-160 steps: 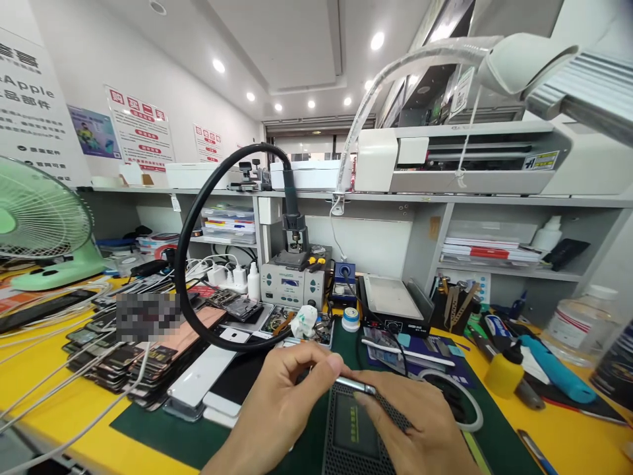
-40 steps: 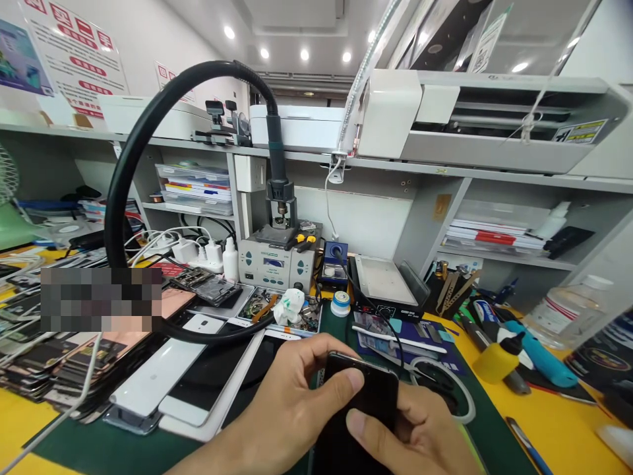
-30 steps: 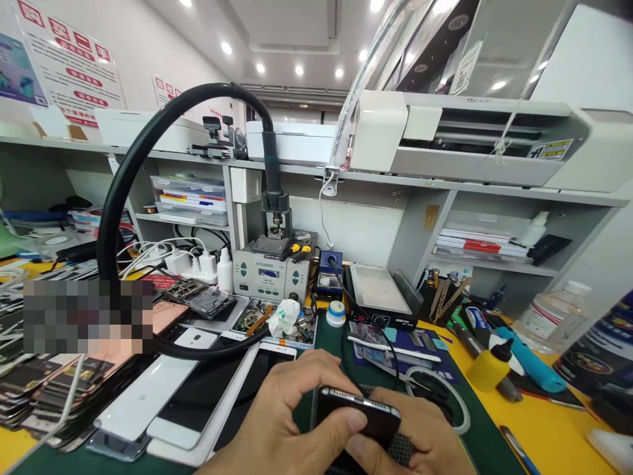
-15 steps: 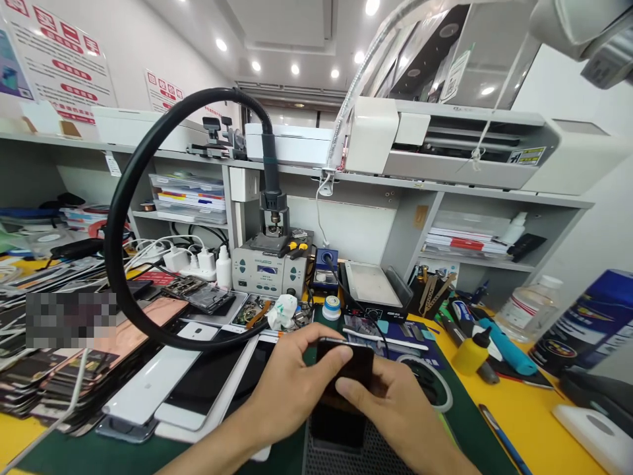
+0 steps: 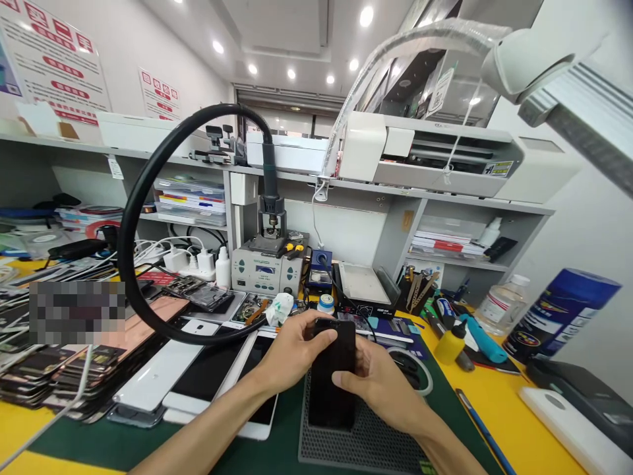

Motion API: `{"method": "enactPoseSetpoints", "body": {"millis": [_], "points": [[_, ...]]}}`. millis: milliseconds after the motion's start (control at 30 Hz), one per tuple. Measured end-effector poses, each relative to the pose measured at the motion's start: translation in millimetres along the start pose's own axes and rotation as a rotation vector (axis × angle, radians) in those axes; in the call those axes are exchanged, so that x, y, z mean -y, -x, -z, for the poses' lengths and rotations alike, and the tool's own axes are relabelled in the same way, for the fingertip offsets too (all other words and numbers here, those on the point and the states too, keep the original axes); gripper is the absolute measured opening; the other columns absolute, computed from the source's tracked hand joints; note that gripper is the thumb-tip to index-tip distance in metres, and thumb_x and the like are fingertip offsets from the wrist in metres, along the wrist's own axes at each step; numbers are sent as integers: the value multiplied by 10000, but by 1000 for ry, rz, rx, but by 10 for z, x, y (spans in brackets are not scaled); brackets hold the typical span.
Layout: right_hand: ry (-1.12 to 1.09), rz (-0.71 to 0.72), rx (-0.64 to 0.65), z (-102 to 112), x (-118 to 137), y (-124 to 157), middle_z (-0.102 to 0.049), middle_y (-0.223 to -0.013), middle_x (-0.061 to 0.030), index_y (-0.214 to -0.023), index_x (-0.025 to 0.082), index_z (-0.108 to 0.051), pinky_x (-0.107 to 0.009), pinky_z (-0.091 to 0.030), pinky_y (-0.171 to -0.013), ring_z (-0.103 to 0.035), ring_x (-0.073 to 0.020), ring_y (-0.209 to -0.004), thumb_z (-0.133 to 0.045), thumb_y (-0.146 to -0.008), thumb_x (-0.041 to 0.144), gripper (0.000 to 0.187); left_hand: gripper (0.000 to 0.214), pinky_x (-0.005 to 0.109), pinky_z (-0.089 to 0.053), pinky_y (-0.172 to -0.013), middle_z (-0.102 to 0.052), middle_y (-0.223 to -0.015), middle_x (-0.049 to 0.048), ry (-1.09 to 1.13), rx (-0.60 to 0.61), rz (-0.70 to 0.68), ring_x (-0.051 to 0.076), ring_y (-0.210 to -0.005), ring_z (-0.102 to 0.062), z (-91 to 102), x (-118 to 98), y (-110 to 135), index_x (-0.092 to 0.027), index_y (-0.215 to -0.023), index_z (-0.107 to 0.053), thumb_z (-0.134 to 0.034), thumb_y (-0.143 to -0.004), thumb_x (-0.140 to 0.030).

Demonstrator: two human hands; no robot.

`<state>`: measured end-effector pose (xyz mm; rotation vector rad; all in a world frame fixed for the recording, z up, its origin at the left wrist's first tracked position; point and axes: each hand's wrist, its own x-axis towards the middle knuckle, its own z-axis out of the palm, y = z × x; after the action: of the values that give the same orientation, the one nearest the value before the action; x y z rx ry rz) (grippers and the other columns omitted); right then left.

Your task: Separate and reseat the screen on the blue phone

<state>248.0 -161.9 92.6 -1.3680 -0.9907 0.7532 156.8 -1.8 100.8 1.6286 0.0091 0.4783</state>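
Observation:
A black smartphone point(image 5: 330, 389), its dark screen facing me, is held upright between both hands above a dark perforated mat point(image 5: 356, 452). My left hand point(image 5: 297, 346) grips its upper left side, the thumb pressed on the top of the screen and the fingers partly hidden behind. My right hand point(image 5: 378, 379) holds the right edge, with its thumb lying across the middle of the glass. A green work mat point(image 5: 202, 445) spreads under the perforated one. Just left of my left forearm lie a white tablet point(image 5: 261, 422) and other white-framed devices.
Stacks of phone parts point(image 5: 74, 389) fill the left side. A black hose point(image 5: 129, 257) arches up from the soldering station point(image 5: 267, 269). On the right stand a yellow bottle point(image 5: 450, 343), a clear bottle point(image 5: 502, 310) and a blue spray can point(image 5: 558, 320). A blue pen-like tool point(image 5: 484, 429) lies near the right edge.
The view has shifted, bringing the lamp further into sight at upper right. The phone is tilted more toward me, showing more of its screen. Both hands keep their hold.

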Motion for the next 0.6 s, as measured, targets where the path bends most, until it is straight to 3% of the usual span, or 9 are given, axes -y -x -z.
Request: {"method": "enactPoseSetpoints", "body": {"millis": [167,367,533,600], "points": [[17,26,-30,-23,59,16,-680,-974,-18,-1155,166,-643,-325,-493,-822,-617,-212,-910,-696,-828,148,332,287,297,-481,-793,-693,-920,42,-11,-50,28,197,-863,-620,-38,4,33,-173,-1102,-634,-652,-887,-362],[50,33,-65,-61,50,20,-699,-1118,-61,-1181,178,-647,-346,-512,-862,-645,-248,-987,-679,-885,236,303,235,295,-483,-802,-685,-908,40,7,-45,32,196,-868,-615,-71,-68,111,-171,-990,-662,-624,-906,-387],[152,-1,-75,-8,5,-6,-714,-1116,-120,-1161,157,-648,-374,-538,-890,-662,-300,-1027,-651,-898,448,392,319,279,-474,-759,-656,-848,42,75,-36,91,187,-823,-588,-55,-77,120,-146,-931,-667,-653,-870,-459],[196,-70,-144,26,-13,-7,-713,-1112,-134,-1259,163,-587,-350,-553,-879,-678,-294,-1010,-667,-873,498,517,365,276,-467,-742,-651,-831,46,90,-17,110,188,-807,-584,-44,-29,121,-134,-931,-671,-667,-849,-490]]}}
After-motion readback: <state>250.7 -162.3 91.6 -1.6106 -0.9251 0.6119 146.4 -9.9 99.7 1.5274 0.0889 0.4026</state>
